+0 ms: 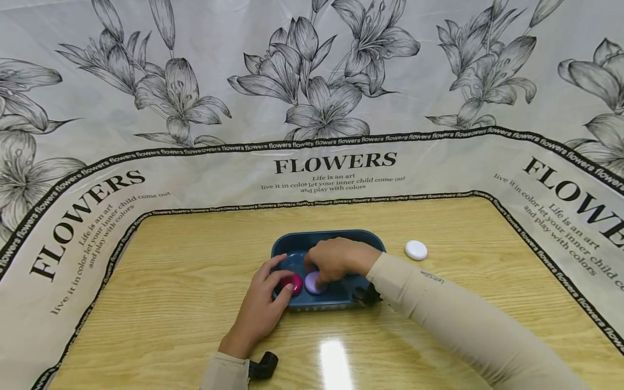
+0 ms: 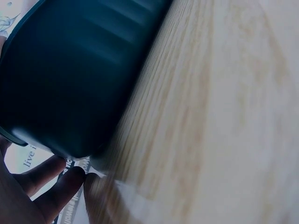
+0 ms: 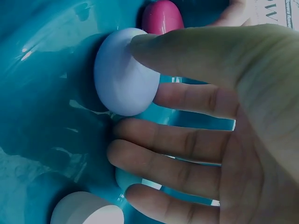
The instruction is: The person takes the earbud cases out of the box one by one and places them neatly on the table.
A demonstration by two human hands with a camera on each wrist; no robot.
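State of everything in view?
Tub: upright, open-topped, on table.
Pink disc: in tub.
Purple disc: in tub, touched by right grip.
White disc: flat on table, outside tub.
Pale piece: partly cut off in right wrist view.
Left grip: over tub's left end.
Right grip: in tub.

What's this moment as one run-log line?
right hand: pinching round lilac disc | left hand: at round magenta disc | both: inside blue rectangular tub | round white disc: on yellow wood-grain table
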